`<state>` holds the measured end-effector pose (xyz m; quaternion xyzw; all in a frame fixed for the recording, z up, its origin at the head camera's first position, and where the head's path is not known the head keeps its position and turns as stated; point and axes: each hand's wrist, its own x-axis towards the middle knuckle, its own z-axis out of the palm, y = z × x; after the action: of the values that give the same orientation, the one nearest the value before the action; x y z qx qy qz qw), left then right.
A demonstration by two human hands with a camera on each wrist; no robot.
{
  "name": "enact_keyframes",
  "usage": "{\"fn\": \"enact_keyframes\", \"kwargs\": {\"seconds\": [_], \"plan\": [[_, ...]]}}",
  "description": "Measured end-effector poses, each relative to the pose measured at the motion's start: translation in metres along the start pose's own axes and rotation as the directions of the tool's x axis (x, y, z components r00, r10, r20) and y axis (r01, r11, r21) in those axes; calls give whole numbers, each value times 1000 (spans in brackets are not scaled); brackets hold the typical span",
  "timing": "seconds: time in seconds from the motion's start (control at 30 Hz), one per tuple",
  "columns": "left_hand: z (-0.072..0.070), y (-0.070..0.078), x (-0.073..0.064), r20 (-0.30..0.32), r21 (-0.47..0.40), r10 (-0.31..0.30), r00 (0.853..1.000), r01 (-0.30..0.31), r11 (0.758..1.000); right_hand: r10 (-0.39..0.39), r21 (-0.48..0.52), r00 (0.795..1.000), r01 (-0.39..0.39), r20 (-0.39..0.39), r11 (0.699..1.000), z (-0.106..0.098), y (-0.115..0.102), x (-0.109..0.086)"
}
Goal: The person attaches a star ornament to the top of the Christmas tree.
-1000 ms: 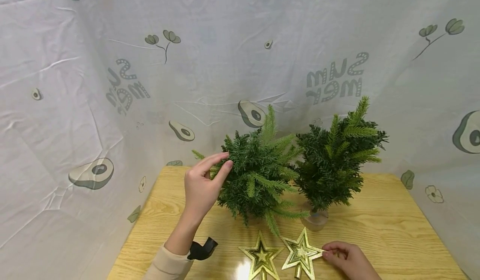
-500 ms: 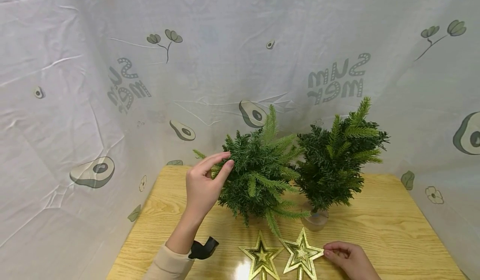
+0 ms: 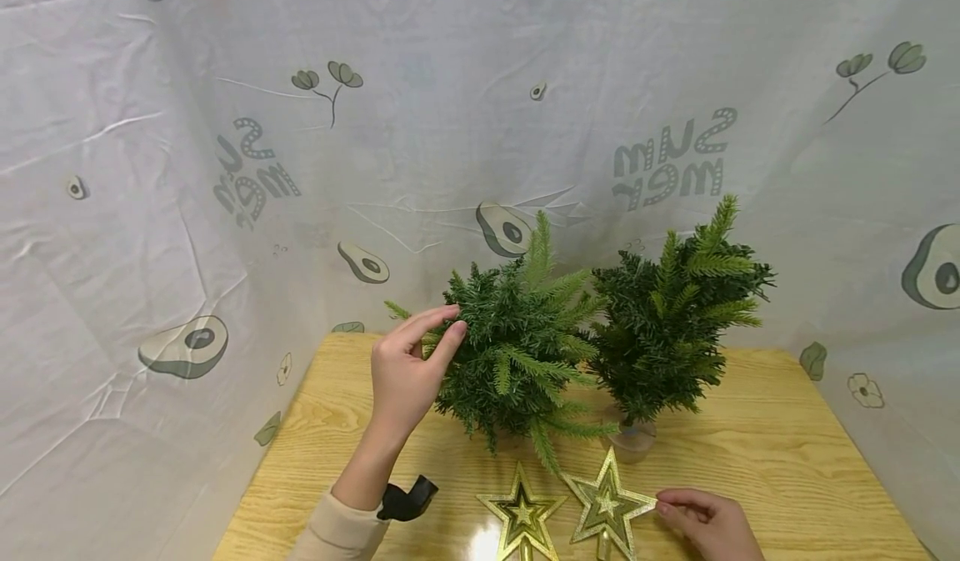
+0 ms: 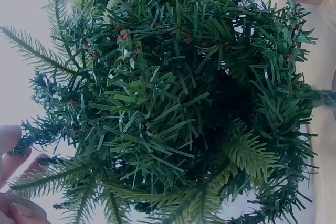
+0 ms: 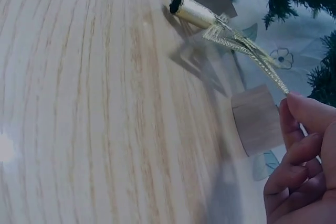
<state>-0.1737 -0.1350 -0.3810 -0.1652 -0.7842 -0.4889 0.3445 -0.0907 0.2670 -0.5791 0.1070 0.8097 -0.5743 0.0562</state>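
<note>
My right hand pinches one point of a gold star tree topper between thumb and fingers. In the right wrist view that star appears nearly edge-on, its hollow socket turned toward the camera and its shadow on the wood. Left of it lies a second gold star topper. My left hand is raised at the left side of a small artificial Christmas tree, a gap showing between thumb and index fingertip. Its fingers are by the tree's branch tips in the left wrist view.
Another small artificial tree stands to the right on a round wooden base. Both trees are toward the back of the wooden table. A printed curtain hangs behind and at the sides.
My right hand has shifted slightly right, and the star it pinches has gone with it, changing its tilt. The left hand, the other star and both trees stay in place.
</note>
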Motion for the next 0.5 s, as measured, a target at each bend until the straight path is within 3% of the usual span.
{"fn": "enact_keyframes", "kwargs": {"seconds": [0.13, 0.3, 0.5], "plan": [[0, 0, 0, 0, -1, -6, 1000, 6, 1000, -34, -23, 996, 32, -84, 999, 1, -5, -6], [0, 0, -1, -2, -10, -5, 1000, 5, 1000, -159, -60, 973, 151, -166, 987, -2, -11, -13], [0, 0, -1, -6, -25, -7, 1000, 7, 1000, -216, -102, 954, 198, -210, 975, -11, -25, -18]]}}
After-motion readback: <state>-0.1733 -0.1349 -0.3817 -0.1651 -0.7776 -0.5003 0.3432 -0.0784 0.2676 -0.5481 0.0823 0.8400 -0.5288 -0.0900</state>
